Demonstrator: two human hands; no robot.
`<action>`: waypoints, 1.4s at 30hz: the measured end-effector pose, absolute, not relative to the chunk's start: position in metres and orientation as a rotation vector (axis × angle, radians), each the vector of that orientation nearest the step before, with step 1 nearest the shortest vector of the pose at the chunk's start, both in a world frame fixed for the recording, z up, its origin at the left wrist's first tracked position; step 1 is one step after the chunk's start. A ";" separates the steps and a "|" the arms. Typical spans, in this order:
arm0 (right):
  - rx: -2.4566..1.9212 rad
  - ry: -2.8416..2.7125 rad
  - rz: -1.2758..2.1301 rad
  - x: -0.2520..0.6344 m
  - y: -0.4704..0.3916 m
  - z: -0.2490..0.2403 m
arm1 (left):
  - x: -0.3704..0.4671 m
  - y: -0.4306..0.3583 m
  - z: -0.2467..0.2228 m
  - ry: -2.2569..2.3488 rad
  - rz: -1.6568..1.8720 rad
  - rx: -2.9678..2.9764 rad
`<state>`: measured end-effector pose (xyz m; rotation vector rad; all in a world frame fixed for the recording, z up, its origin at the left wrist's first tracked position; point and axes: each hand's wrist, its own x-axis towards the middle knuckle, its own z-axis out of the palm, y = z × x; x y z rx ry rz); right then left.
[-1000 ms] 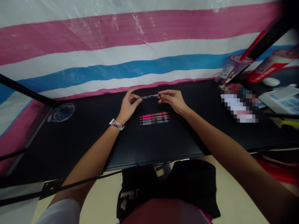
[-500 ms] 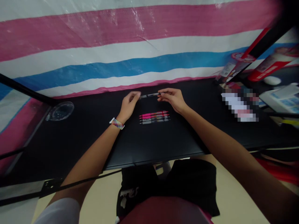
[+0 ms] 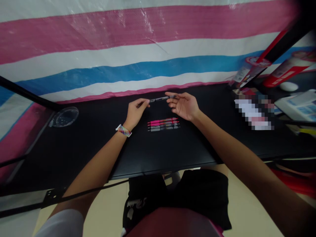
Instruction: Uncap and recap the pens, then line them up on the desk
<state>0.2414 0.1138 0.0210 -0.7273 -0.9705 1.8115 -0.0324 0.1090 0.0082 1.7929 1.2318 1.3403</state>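
A dark, partly clear pen (image 3: pixel 160 98) spans the gap between my two hands above the black table (image 3: pixel 158 148). My left hand (image 3: pixel 136 112) pinches its left end between thumb and fingertips; a colourful band circles that wrist. At the pen's right end, my right hand (image 3: pixel 184 106) has its thumb and index finger on the barrel, while the other fingers are loosely spread and the palm shows. Below the hands lie several pens side by side: pink-red ones (image 3: pixel 163 121) at the top of the row and grey-black ones (image 3: pixel 164 127) beneath.
A round clear plastic lid (image 3: pixel 65 117) lies at the left. On the right are a clear cup (image 3: pixel 249 72), a red-and-white container (image 3: pixel 287 70), a white rounded object (image 3: pixel 288 86), a pixelated patch and a white device with blue keys (image 3: pixel 300 103). Striped sheeting hangs behind.
My right hand has turned, showing more palm, and its lower fingers have loosened. The held pen's right end has risen slightly. The row of pens has not moved.
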 end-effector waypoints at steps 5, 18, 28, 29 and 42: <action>-0.809 -0.995 1.764 0.242 0.114 0.020 | -0.030 0.110 0.004 1.169 1.373 1.743; -0.784 -0.962 1.692 0.241 0.115 0.014 | -0.030 0.112 -0.003 1.085 1.419 1.629; -0.859 -1.047 1.588 0.238 0.111 0.018 | -0.028 0.110 -0.001 1.090 1.422 1.621; -0.862 -1.037 1.589 0.238 0.112 0.018 | -0.028 0.110 -0.001 1.085 1.422 1.620; -0.816 -0.955 1.614 0.236 0.109 0.020 | -0.027 0.109 0.001 1.086 1.422 1.626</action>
